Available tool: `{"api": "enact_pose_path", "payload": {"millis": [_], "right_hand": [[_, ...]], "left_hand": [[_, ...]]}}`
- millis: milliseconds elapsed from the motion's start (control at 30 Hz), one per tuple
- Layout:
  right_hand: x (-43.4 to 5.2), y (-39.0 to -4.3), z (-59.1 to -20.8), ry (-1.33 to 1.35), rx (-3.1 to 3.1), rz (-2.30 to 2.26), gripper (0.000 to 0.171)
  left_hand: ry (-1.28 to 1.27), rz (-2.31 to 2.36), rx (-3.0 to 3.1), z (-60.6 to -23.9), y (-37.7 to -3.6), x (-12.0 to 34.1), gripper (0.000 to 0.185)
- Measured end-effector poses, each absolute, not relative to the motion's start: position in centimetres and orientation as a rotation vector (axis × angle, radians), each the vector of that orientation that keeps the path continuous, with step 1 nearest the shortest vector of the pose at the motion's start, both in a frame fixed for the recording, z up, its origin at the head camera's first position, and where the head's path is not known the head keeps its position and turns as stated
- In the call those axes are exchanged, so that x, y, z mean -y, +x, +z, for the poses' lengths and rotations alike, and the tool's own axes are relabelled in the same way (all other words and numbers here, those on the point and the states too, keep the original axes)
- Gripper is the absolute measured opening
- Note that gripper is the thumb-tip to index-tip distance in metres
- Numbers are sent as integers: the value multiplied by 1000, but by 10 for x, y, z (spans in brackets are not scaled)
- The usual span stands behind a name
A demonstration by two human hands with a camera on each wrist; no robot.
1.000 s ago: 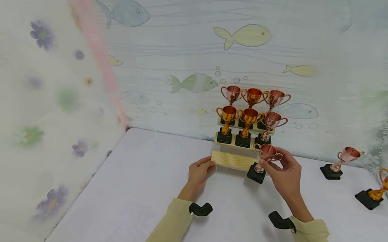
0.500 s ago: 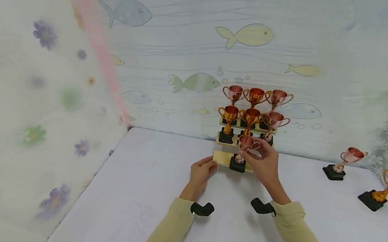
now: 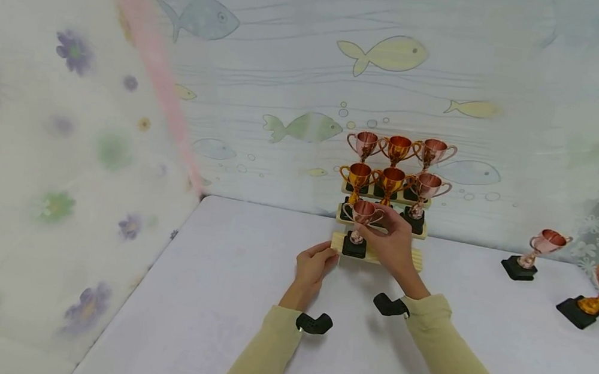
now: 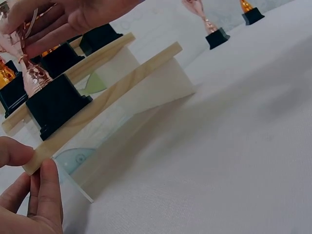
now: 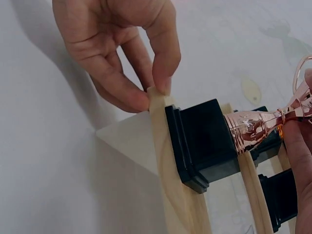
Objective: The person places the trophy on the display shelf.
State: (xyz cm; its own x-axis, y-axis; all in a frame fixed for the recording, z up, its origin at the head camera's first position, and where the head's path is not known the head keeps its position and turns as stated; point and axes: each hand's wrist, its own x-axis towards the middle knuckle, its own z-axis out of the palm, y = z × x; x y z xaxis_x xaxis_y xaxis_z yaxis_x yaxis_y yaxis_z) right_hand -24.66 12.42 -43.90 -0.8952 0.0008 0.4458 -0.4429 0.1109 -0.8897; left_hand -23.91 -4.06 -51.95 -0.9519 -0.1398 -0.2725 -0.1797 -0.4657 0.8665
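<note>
A three-tiered wooden display stand [image 3: 417, 260] with clear side supports is at the back of the white table. My left hand [image 3: 313, 266] pinches the left end of its lowest board [image 4: 117, 92] between thumb and fingers. My right hand [image 3: 393, 241] grips a rose-gold trophy cup [image 3: 363, 212] around its stem and bowl. The trophy's black square base [image 5: 204, 144] is upright at the left part of the lowest board and appears to touch it. Gold trophies [image 3: 359, 175] and rose-gold trophies [image 3: 428, 186] fill the two higher tiers, partly hidden behind my right hand.
On the right of the table [image 3: 213, 299] stand a rose-gold trophy [image 3: 537, 246] and, nearer, a gold trophy [image 3: 598, 294]. A fish-patterned curtain [image 3: 291, 48] hangs close behind the stand. A flowered curtain [image 3: 34, 185] borders the left side.
My right hand has carried the rose-gold trophy leftward, from the right of the lowest board to its left end. The left hand keeps its hold on the board.
</note>
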Motion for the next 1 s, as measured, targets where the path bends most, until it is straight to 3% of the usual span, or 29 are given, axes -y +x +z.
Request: {"api": "enact_pose_path", "payload": {"millis": [467,1000], "right_hand": [[-113,-244,-420,446,2079,1851,46],[-115,-268,-451,443,2023,1926,49]], "left_hand": [[-506,2634,-1590,-519,-240,40,35],[-514,2641,-1592,-520,-240,39,34]]}}
